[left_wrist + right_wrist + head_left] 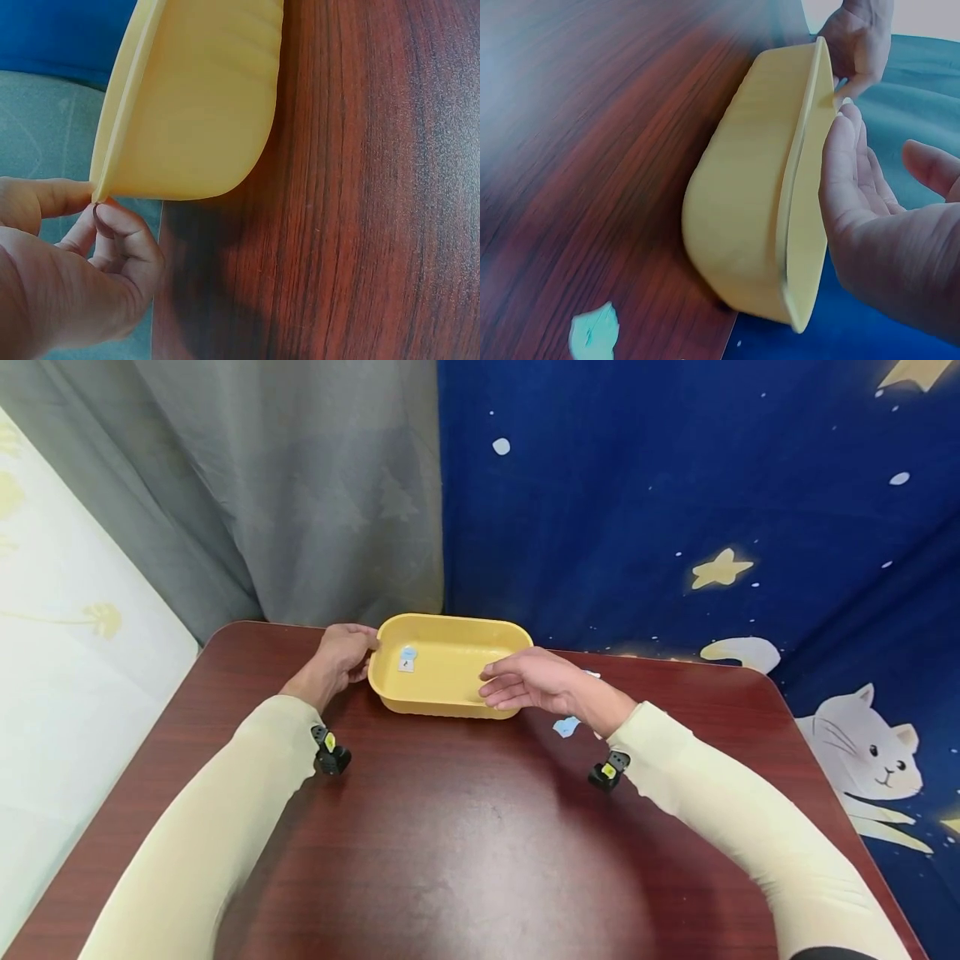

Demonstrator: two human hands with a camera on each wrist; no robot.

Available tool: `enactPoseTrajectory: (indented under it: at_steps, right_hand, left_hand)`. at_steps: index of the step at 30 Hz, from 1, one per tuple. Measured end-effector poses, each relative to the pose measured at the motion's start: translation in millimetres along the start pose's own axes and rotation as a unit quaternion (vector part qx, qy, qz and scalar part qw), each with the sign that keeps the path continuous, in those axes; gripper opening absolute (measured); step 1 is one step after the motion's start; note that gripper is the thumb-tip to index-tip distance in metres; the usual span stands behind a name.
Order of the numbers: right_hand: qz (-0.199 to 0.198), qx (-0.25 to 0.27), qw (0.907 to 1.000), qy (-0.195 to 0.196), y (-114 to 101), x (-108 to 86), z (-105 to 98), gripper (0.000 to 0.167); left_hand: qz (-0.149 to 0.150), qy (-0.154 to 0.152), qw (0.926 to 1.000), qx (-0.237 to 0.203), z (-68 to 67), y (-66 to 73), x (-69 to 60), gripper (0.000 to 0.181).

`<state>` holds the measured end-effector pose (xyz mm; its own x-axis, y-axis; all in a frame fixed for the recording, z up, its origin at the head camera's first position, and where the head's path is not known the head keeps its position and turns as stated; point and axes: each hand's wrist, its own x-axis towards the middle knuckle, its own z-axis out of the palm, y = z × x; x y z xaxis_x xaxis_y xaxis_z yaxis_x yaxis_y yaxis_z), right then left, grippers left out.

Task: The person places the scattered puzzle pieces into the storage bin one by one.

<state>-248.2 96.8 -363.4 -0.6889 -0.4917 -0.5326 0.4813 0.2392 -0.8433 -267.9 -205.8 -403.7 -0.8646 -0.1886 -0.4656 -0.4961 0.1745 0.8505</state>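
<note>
A: where's the yellow tub (450, 708) at?
B: far side of the bench (450, 827), small blue-and-white bit (407, 660) inside near its left end.
A: and the 2 hands?
B: left hand (345, 652) is pinching the rim at the left end. right hand (531, 680) is loose over the right end, can't tell if it's touching. 1 blue scrap (566, 727) lies near that wrist.
</note>
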Motion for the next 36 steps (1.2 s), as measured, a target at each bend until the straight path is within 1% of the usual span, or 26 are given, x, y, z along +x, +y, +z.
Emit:
enactPoseTrajectory:
  at_steps: [2,9,16,20,28,31,36]
  right_hand:
    - [-0.001,-0.001,1.0000,0.005,2,-3.1,-6,0.037]
    - [-0.005,0.003,0.9999,0.014,3,-11.8,-26,0.046]
    - [0.000,0.004,0.9997,0.024,6,-18.2,-45,0.042]
    - [-0.002,0.010,0.9994,0.033,8,-20.7,-56,0.044]
    - [-0.002,0.027,0.9988,0.040,12,-23.0,-78,0.049]
    - [-0.001,0.035,0.9981,0.050,14,-23.2,-86,0.043]
    - [-0.005,0.056,0.9965,0.062,18,-23.3,-97,0.019]
  left_hand:
    - [0.002,0.000,1.0000,-0.001,0.1,0.3,-0.2,0.033]
    - [-0.002,0.002,1.0000,0.002,-0.6,0.8,-0.9,0.034]
    - [-0.003,-0.001,1.0000,0.000,-0.7,1.4,-0.7,0.035]
    - [-0.006,0.001,1.0000,0.001,0.1,1.3,-0.1,0.034]
    - [-0.001,0.000,1.0000,-0.001,0.4,1.0,-0.6,0.034]
    - [0.000,0.000,1.0000,0.001,0.1,0.6,-0.9,0.034]
    - [0.003,-0.001,1.0000,0.004,-0.2,0.6,-1.5,0.034]
